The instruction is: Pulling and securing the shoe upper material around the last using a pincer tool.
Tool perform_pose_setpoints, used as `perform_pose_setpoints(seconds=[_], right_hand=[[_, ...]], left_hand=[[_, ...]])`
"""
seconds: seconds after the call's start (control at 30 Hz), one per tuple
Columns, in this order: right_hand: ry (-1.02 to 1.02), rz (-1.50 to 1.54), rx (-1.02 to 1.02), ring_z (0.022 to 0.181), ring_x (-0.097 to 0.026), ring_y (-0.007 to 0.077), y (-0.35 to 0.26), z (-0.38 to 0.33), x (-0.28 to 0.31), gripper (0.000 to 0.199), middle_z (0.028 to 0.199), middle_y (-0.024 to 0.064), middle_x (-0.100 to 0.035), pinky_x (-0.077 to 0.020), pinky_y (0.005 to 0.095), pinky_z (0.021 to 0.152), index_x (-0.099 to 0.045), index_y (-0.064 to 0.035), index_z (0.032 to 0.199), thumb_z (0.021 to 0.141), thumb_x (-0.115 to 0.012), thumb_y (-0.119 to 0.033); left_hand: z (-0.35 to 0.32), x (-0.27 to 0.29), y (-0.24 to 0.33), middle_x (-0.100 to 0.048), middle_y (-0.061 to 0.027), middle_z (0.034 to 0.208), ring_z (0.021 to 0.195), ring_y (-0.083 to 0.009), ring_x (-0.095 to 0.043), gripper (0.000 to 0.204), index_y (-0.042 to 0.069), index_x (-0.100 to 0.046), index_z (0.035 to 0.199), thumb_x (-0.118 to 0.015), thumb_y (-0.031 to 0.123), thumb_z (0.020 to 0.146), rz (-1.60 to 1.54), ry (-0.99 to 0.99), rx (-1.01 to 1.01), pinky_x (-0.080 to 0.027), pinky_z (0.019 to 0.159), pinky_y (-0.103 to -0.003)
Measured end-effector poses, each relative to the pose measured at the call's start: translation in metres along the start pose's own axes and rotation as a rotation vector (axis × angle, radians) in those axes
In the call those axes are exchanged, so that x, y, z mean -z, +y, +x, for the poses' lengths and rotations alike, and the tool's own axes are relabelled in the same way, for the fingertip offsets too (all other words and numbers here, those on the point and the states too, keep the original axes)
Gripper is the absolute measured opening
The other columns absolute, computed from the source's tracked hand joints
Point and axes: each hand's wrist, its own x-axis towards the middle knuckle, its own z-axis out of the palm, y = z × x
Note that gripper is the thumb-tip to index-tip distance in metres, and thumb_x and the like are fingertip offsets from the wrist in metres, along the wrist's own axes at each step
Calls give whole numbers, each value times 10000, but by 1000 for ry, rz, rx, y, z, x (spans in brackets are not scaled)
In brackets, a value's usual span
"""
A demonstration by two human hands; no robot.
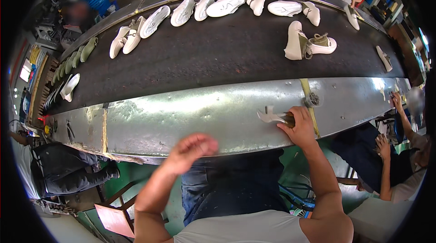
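My right hand (300, 126) is closed round the dark handle of lasting pincers (271, 115), held low over the metal ledge (218, 120). Their metal head has a curved tip to the left and a small block on top. Beyond that hand, a small clear cup (312, 99) of dark bits stands by a yellow tape strip (305, 87). My left hand (190, 150) is above the near edge of the ledge. Motion blurs its fingers, so their closing and any small content cannot be made out.
A dark conveyor belt (195, 68) lies beyond the ledge. Several pale shoes (226, 5) line its far side; an olive and white pair (321, 43) sits nearer. Green shoe parts (78, 55) are at left. Co-workers sit at both sides, one hand (397, 101) on the ledge's right end.
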Motion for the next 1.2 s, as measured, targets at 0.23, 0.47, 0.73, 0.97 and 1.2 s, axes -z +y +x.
perform_pose_setpoints(seconds=[0.23, 0.47, 0.73, 0.97, 1.2], right_hand=[[-3, 32, 1, 950, -588, 364, -4, 7, -3, 536, 1011, 136, -630, -472, 457, 835, -599, -48, 1051, 633, -871, -247], [-116, 50, -34, 963, -592, 342, 1, 7, -3, 552, 1030, 120, -621, -466, 461, 844, -601, -61, 1077, 604, -854, -192], [-203, 102, -33, 926, -580, 344, 1, 8, 0, 522, 1009, 125, -590, -455, 470, 794, -573, -43, 1092, 661, -825, -197], [-130, 84, -2, 863, -571, 361, -3, 11, -12, 511, 956, 151, -578, -457, 469, 770, -555, -37, 1062, 589, -739, -99], [-98, 81, 9, 870, -552, 371, -6, 4, -15, 526, 938, 153, -575, -438, 480, 783, -549, -24, 1083, 661, -829, -167]], left_hand=[[228, 86, 86, -692, -104, 1125, 1034, -192, -642, 319, 22, -653, 1180, -663, 231, 939, 523, 403, -215, -499, 907, -311], [437, 137, 135, -102, -219, 1628, 1491, -414, -154, 853, 219, -337, 1543, -671, 574, 843, 1412, 710, -162, -271, 1188, -482], [521, 107, 176, -63, -182, 1638, 1464, -364, -210, 1070, 111, -409, 1505, -610, 821, 730, 1303, 843, 214, -339, 1080, -550], [528, 116, 163, -192, -266, 1581, 1335, -373, -424, 1042, -13, -507, 1414, -563, 815, 784, 1438, 752, 165, -412, 1075, -433], [353, 95, 140, -399, -258, 1441, 1289, -375, -500, 930, 27, -588, 1343, -590, 779, 794, 1454, 551, 115, -428, 1064, -439]])
